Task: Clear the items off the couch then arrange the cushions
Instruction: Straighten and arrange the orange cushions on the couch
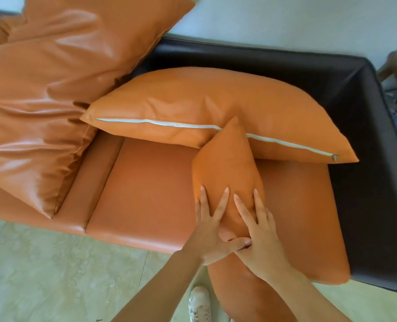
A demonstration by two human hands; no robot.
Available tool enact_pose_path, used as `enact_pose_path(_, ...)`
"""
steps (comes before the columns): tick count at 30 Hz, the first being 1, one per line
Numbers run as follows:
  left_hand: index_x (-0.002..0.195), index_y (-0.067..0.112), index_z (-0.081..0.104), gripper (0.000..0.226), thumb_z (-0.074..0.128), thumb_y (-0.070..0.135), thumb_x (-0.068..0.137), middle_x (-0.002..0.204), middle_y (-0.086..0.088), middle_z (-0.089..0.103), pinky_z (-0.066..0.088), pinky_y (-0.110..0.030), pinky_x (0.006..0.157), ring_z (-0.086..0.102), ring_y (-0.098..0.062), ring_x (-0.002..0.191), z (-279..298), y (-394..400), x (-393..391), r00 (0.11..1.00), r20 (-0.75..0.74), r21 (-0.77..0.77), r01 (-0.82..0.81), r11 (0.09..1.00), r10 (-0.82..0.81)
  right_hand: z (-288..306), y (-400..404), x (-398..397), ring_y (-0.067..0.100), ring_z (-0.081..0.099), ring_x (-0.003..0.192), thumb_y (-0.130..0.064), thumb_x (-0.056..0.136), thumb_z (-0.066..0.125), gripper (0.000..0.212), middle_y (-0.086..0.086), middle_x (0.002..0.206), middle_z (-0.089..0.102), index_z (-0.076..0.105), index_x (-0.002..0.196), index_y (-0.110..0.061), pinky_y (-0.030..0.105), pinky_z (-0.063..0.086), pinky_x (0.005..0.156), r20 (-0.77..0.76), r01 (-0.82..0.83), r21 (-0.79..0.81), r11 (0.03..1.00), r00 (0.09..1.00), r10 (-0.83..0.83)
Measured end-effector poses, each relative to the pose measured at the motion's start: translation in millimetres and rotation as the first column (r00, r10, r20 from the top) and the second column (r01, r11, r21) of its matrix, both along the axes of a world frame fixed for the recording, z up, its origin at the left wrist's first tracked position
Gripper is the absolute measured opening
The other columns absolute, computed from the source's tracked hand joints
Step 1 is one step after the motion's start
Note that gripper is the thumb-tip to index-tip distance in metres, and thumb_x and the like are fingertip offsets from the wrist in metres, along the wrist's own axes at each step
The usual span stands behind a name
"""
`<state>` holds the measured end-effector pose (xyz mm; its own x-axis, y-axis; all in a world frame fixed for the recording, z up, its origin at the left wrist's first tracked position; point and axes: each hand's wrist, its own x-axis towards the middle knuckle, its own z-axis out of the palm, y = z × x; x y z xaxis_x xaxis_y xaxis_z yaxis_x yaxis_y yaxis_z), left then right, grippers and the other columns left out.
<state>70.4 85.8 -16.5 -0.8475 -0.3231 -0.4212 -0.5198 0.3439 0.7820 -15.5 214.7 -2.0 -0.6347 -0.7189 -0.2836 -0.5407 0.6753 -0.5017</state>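
Hands: left hand [212, 231] and right hand [257, 231], fingers spread straight, press small cushion [225, 168] | cushion leans on zippered cushion [211, 108] | couch [146, 182] seat, near-right

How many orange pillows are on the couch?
3: a big cushion leaning at the left, a zipped cushion lying at the back, and a small cushion under both hands. More may hide off-frame.

Both bare forearms reach forward from lower frame edge, converging. Left hand [212, 231]: fingers straight and spread, palm down, thumb stretched rightward. Right hand [261, 233]: fingers straight, spread, palm down. Left thumb tip touches right hand near its thumb base.
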Motion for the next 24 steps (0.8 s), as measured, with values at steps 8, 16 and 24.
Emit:
enact_pose_path(8, 0.141, 0.063, -0.012, 0.071, 0.036, 0.071, 0.088, 0.153, 0.016, -0.034, 0.035, -0.05, 0.11, 0.001, -0.024, 0.149, -25.9, 8.5, -16.5, 0.976, 0.023, -0.277, 0.214, 0.937, -0.216, -15.1, 21.2, -27.5, 0.039, -0.001, 0.143, -0.078, 0.059, 0.064, 0.119, -0.014, 0.147, -0.042, -0.026, 0.134, -0.061, 0.066, 0.031, 0.102, 0.023, 0.159, 0.192, 0.968, 0.986, -0.166)
enact_pose_path(16, 0.14, 0.05, -0.03, 0.112, 0.06, 0.069, 0.077, 0.145, 0.013, -0.047, 0.017, -0.068, 0.111, -0.034, -0.021, 0.141, -5.0, -38.6, -73.9, 0.918, 0.287, -0.601, 0.395, 0.695, -0.274, -12.2, -10.6, -75.0, 0.039, 0.007, 0.142, -0.078, 0.056, 0.066, 0.128, -0.009, 0.153, -0.032, -0.031, 0.136, -0.054, 0.063, 0.038, 0.097, -0.007, 0.14, 0.151, 0.979, 0.99, -0.141)
enact_pose_path(24, 0.14, 0.041, -0.035, 0.137, 0.073, 0.071, 0.061, 0.149, 0.005, -0.043, -0.001, -0.051, 0.118, -0.03, -0.022, 0.143, 14.8, -63.6, -127.3, 0.913, 0.303, -0.695, 0.409, 0.592, -0.274, -16.0, 9.8, -76.4, 0.03, 0.016, 0.141, -0.045, 0.085, 0.064, 0.111, -0.011, 0.152, -0.031, -0.035, 0.133, -0.054, 0.049, 0.043, 0.1, 0.023, 0.123, 0.064, 0.99, 0.992, -0.125)
